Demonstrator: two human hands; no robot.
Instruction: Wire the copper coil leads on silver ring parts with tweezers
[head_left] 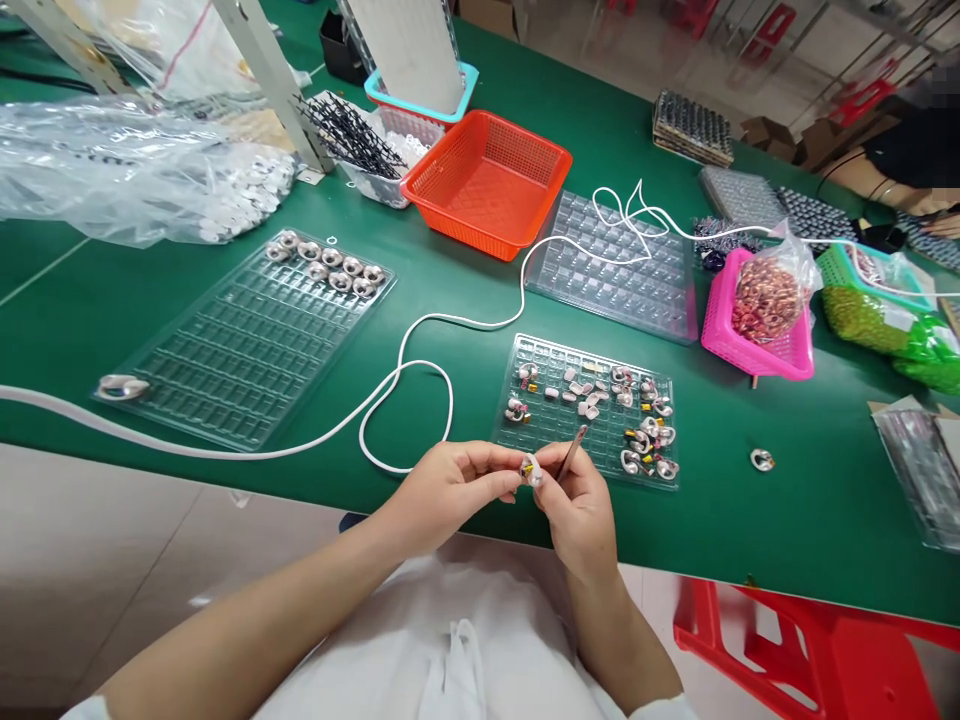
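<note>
On the table (705, 540), parts (576, 388) lie in a tray (559, 425) before a second tray (622, 285), a basket (480, 235) left, perhaps wires (765, 300) in a tub (739, 345) right.

We count one slim metallic tool (574, 450), one rectangular orange plastic basket (461, 225) and one pink plastic basket (735, 350). We see over a dozen silvery ring-shaped parts (535, 474).

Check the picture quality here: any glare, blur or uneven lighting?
Head view: fairly even lighting, with white glints on the clear plastic bag; background red stools look soft, with pixelation at the upper right edge. Head view: the small part between left hand and right hand shows little fine detail.
</note>
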